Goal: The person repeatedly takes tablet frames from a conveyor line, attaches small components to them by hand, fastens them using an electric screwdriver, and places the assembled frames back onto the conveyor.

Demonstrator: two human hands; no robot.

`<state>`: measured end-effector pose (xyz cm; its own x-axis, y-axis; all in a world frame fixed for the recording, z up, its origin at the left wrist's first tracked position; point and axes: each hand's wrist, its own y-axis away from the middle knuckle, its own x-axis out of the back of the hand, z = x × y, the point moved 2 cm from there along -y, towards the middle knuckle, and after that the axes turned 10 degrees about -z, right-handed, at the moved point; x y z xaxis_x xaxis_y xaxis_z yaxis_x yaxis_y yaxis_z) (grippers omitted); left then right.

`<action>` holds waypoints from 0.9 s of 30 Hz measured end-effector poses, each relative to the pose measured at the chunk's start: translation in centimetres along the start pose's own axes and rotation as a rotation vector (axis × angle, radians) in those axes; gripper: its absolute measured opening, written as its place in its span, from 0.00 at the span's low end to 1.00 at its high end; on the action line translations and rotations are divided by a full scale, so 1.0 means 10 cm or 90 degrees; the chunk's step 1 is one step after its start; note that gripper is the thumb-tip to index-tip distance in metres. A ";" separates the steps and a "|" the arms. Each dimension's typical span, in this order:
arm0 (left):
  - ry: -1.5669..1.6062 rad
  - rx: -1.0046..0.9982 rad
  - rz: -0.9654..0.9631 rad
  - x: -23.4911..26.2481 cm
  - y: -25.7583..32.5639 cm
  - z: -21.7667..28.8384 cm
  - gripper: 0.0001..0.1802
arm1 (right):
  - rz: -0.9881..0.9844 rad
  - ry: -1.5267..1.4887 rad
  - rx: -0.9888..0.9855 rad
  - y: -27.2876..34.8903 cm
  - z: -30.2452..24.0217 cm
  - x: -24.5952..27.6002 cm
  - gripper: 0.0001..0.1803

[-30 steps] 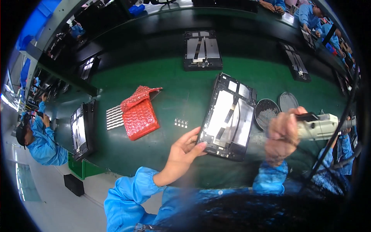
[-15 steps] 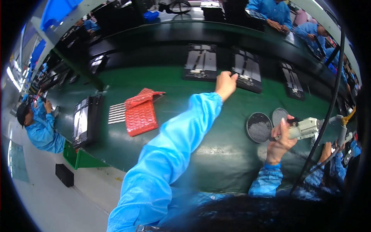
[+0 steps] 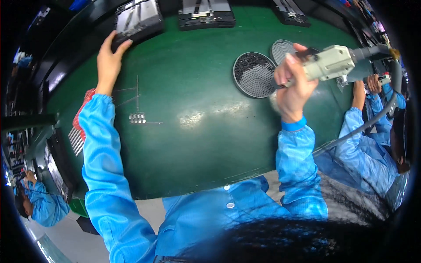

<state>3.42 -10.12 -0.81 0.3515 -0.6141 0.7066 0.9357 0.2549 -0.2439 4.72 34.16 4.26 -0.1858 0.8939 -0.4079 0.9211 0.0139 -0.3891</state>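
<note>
At the upper left, my left hand [image 3: 110, 61] grips the near left corner of a black, open-backed tablet-like device [image 3: 141, 19] with silver panels inside. Its thumb lies at the near edge; the other fingers are partly hidden by the device. My right hand [image 3: 296, 85] is wrapped round a pale green electric screwdriver [image 3: 331, 63], held above the table, its cable running off to the right. Just left of that hand sits a round black dish [image 3: 255, 75] of small grey bits. A second round dish [image 3: 280, 50] stands behind it, partly covered by the hand.
More open-backed devices lie at the back, in the middle [image 3: 206, 15] and right [image 3: 290, 12]. Red bubble wrap [image 3: 83, 107] and a ridged silver strip [image 3: 76, 141] lie beside my left sleeve. A co-worker's hands [image 3: 364, 90] work at the right; another person [image 3: 46, 206] sits far left.
The view has shifted, bringing the table's contents up and left. My left hand has gone from the middle device to the left one. My right hand still holds the electric screwdriver.
</note>
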 end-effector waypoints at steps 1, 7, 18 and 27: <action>0.121 0.028 -0.009 0.01 0.00 0.05 0.38 | -0.015 -0.010 -0.001 0.01 0.04 -0.01 0.16; 0.855 0.255 -0.060 0.10 0.01 -0.11 0.26 | -0.065 -0.028 0.004 0.07 0.19 -0.23 0.14; 0.743 0.263 -0.017 0.26 1.57 0.94 0.19 | -0.073 0.015 -0.031 -0.02 0.28 -0.11 0.14; 0.774 0.391 -0.175 0.02 2.50 1.28 0.32 | -0.097 0.075 -0.047 -0.04 0.34 -0.18 0.13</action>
<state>26.49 5.68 1.70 0.2628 -0.8738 -0.4092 0.9269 0.1107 0.3587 3.56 31.02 2.32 -0.2880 0.9251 -0.2477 0.9088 0.1825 -0.3752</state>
